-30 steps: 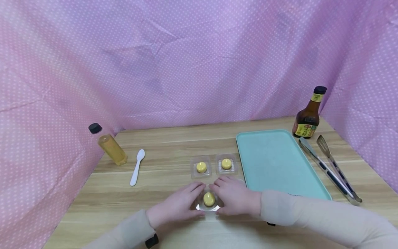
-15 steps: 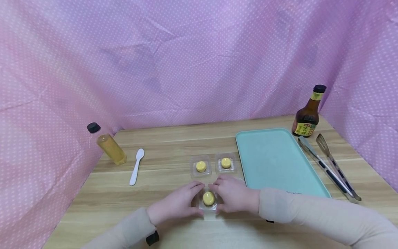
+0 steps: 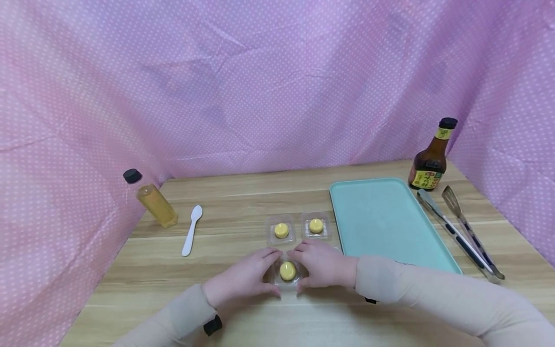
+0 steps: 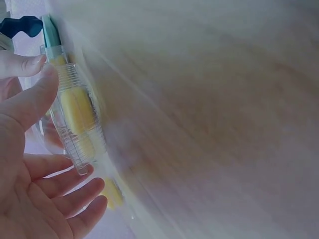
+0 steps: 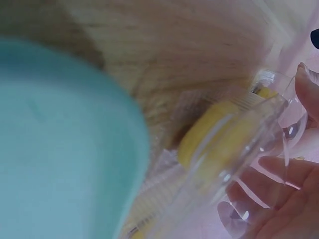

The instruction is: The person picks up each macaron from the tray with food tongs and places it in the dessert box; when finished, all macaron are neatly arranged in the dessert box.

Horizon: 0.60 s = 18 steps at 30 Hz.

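Note:
A clear plastic box (image 3: 288, 284) with a round yellow sweet (image 3: 288, 271) inside sits between my hands on the wooden table. My left hand (image 3: 244, 277) holds its left side, thumb at the near edge and fingers at the far edge. The left wrist view shows the ridged box wall (image 4: 70, 74) between thumb and fingers. My right hand (image 3: 323, 265) grips the opposite side in the same way. Another box with a yellow sweet (image 5: 214, 129) lies between that hand and the tray, mostly hidden in the head view.
Two similar boxes (image 3: 270, 238) (image 3: 322, 215) stand just beyond the hands. A turquoise tray (image 3: 381, 217) lies right, with metal tongs (image 3: 455, 233), a slotted turner (image 3: 470, 236) and a dark sauce bottle (image 3: 427, 166) beyond. Left are a white spoon (image 3: 191, 231) and a capped bottle (image 3: 156, 205).
Both hands and the box between them have shifted slightly away from me and a little left. The box's rim glints less than before. The other things stay put.

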Tool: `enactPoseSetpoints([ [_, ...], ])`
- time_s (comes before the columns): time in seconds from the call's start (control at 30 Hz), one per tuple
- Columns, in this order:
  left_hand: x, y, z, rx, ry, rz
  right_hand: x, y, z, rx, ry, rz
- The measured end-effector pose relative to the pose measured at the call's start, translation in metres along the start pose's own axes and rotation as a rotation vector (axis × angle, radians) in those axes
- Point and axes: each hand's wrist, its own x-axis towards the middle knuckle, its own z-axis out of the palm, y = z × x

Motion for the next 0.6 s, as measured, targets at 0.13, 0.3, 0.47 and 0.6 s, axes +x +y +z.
enactPoseSetpoints([
  [0.13,0.001,0.0,0.001,0.025,0.005,0.012,-0.001,0.001,-0.001,0.009,-0.026,0.013],
  [0.3,0.0,-0.002,-0.001,-0.015,0.004,0.019,-0.002,0.002,0.0,0.029,-0.023,0.023],
  [0.47,0.0,-0.006,-0.007,-0.059,0.056,0.004,-0.004,0.004,-0.002,0.081,0.006,0.033],
  [0.6,0.0,-0.007,-0.014,-0.083,0.146,-0.038,-0.011,0.012,-0.01,0.14,0.09,0.033],
])
